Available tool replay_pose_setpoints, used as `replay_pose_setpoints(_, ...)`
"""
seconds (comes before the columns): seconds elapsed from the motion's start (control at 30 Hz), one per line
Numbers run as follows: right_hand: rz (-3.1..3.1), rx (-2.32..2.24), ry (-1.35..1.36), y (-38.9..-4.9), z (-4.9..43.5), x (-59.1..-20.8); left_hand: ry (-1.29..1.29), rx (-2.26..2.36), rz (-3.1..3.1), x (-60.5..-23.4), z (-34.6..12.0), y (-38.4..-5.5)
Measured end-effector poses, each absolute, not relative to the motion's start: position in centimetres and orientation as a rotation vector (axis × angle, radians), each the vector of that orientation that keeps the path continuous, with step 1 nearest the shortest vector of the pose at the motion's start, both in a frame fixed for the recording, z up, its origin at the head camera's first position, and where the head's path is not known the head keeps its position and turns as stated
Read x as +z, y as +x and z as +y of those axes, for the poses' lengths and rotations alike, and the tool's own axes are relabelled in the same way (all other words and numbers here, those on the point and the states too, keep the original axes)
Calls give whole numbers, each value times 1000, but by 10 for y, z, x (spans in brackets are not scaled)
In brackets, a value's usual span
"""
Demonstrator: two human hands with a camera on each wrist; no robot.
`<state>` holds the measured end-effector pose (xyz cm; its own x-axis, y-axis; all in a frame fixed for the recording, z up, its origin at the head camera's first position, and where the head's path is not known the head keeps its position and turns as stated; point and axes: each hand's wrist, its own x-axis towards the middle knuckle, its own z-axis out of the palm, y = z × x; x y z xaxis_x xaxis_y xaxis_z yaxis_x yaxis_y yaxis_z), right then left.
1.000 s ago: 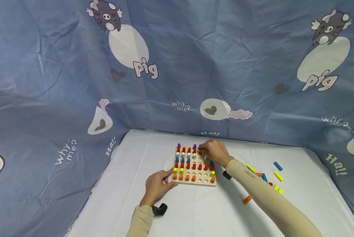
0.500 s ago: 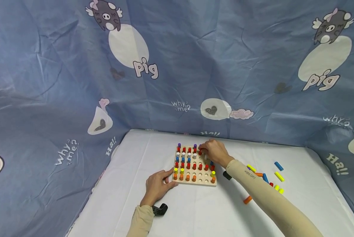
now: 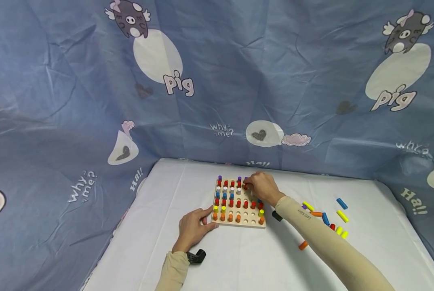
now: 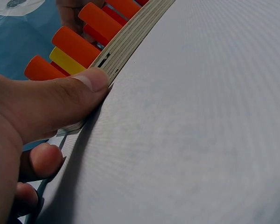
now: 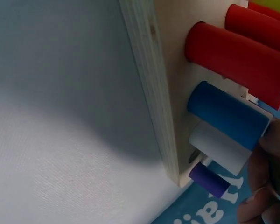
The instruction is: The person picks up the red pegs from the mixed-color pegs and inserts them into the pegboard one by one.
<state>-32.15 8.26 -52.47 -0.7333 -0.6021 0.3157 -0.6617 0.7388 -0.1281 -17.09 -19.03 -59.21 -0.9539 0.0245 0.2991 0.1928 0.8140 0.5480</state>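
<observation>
A wooden pegboard [image 3: 239, 225] stands on the white-covered table, with coloured pegs upright in rows. My left hand [image 3: 192, 228] grips its near left corner; in the left wrist view the thumb [image 4: 91, 81] presses the board's layered edge beside orange pegs [image 4: 74, 46]. Over the far right part, my right hand [image 3: 264, 186] pinches a red peg [image 3: 245, 186] in the second row from the back. Its curled fingers [image 5: 256, 205] show behind a blue peg [image 5: 226, 114] and a white peg [image 5: 219, 144] in the right wrist view, where the pinched peg is hidden. A purple peg [image 5: 209, 179] stands at the corner.
Loose pegs lie to the right of the board: a blue peg [image 3: 342, 203], a yellow peg [image 3: 342, 216], an orange peg [image 3: 303, 245] and several more, some close to the right sleeve [image 3: 311, 218]. Blue patterned cloth [image 3: 202, 121] walls the table behind and at both sides.
My right hand has shifted very slightly at the same red peg, its wrist a little to the left. The left hand and board stay in place.
</observation>
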Motion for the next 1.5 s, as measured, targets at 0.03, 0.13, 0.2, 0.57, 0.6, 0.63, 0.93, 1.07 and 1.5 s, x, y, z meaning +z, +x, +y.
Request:
replay_pose_setpoints(0.03, -2700, 342, 988, -321, 82, -524, -167, -863, -2724, -592, -190, -171)
replay_pose_setpoints(0.13, -2735, 349, 962, -320, 81, -523, -165, -853, -2731, -592, -189, -171)
replay_pose_setpoints(0.2, -2751, 356, 950, -319, 81, -522, -164, -851, -2733, -592, -189, -171)
replay_pose_setpoints(0.57, -2815, 347, 950, -319, 79, -521, -157, -864, -2750, -595, -188, -169)
replay_pose_setpoints(0.6, -2821, 338, 952, -318, 79, -521, -158, -865, -2751, -595, -188, -169)
replay_pose_setpoints(0.63, -2827, 332, 953, -318, 80, -520, -158, -865, -2750, -595, -188, -168)
replay_pose_setpoints(0.93, -2815, 335, 974, -314, 85, -509, -164, -866, -2729, -593, -187, -169)
replay_pose_setpoints(1.07, -2797, 323, 992, -310, 94, -502, -170, -857, -2724, -593, -186, -170)
replay_pose_setpoints(1.5, -2713, 266, 1026, -298, 172, -476, -171, -848, -2698, -592, -190, -172)
